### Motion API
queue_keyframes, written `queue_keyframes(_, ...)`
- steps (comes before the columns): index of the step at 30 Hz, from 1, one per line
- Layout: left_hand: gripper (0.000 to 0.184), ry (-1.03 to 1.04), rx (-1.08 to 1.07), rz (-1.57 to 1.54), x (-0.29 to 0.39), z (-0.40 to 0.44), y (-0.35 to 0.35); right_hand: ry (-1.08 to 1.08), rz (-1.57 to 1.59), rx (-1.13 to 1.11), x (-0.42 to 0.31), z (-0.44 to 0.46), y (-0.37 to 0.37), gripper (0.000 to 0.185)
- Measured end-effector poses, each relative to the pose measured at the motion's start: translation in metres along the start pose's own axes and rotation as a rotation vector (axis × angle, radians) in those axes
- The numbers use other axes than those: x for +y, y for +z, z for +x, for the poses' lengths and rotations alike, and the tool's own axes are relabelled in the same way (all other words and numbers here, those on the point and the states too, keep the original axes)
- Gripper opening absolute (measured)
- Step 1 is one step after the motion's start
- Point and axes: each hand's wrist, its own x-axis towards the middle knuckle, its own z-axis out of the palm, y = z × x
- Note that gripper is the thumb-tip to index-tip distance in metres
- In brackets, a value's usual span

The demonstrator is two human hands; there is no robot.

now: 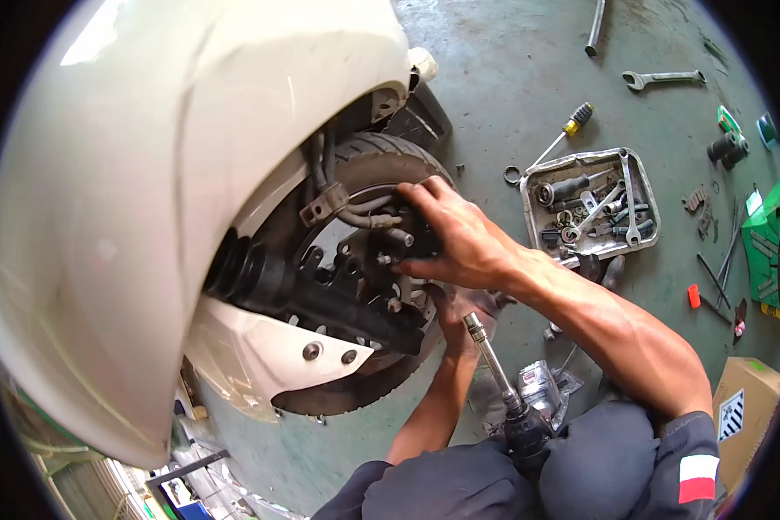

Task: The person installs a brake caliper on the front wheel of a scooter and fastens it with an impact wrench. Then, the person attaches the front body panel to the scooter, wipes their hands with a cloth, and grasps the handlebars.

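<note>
Beside a tyre (386, 156), my right hand (464, 238) holds the dark brake caliper (390, 234), fingers at its upper edge and thumb lower down. My left hand (468, 312) is just below it, by the lower right side of the wheel hub; its fingers are mostly hidden or in shadow. A black shock absorber (321, 299) crosses the wheel, next to a white fender piece (277, 347). Hoses with a metal bracket (325, 205) run down to the caliper. A power tool with a long socket extension (497, 364) points up between my knees.
A white body panel (130, 173) covers the left. On the floor, a metal tray (654, 204) holds wrenches and sockets, with a screwdriver (572, 126) and a wrench (663, 79) beyond. A cardboard box (750, 407) and green package (764, 247) stand right.
</note>
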Motion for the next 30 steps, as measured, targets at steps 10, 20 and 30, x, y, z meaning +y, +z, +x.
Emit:
queue_keyframes(10, 0.107, 0.431, -0.068, -0.181, 0.022, 0.058, 0.02, 0.044, 0.079, 0.052, -0.003, -0.004, 0.001, 0.087)
queue_keyframes(20, 0.109, 0.255, -0.278, -0.33, 0.03, 0.055, 0.006, 0.139, 0.12, 0.131, -0.013, -0.012, 0.014, 0.09)
queue_keyframes(30, 0.111, 0.117, -0.415, -0.402, 0.031, 0.053, -0.002, -0.106, -0.07, 0.071, -0.027, -0.009, 0.017, 0.079)
